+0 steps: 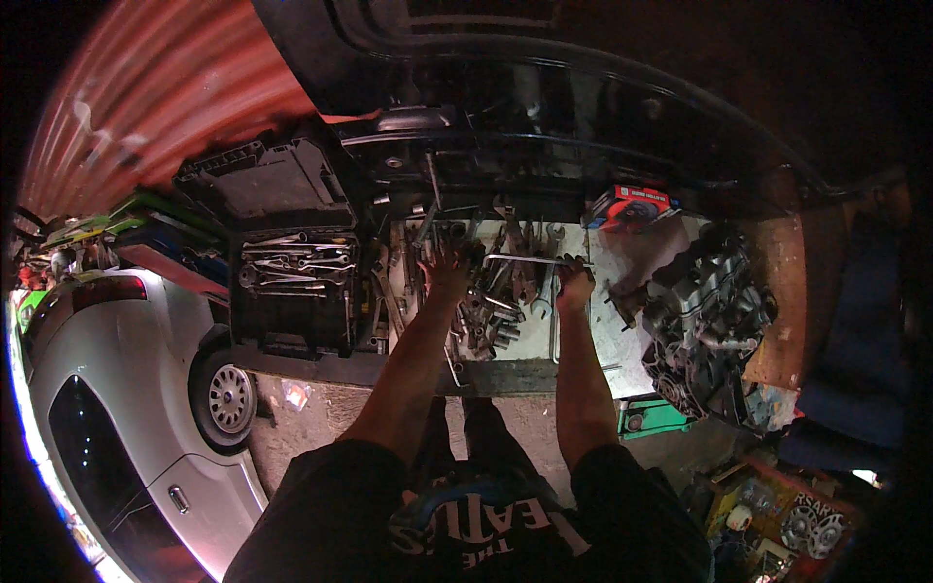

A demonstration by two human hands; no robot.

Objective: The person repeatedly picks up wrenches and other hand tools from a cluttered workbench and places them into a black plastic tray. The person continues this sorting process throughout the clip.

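My right hand (575, 283) is closed round one end of a long, thin, silvery L-shaped wrench (525, 258), which lies crosswise above the tools. Its bent end reaches left toward my left hand (446, 276). That hand is spread over a heap of tools, fingers apart and pointing away from me; whether its fingertips touch anything is hard to make out. Under and between both hands lie loose sockets (503, 332) and several wrenches, among them an open-ended wrench (540, 307) close to my right hand. Another bar with a handle (432, 180) sticks up beyond my left hand.
Left of the heap stands an open black toolbox (292, 335) holding combination wrenches (299, 262). An engine (705, 311) sits at the right, a red box (632, 208) behind it. A dark vehicle panel (544, 107) borders the bench's far side. A silver car (146, 389) is at left.
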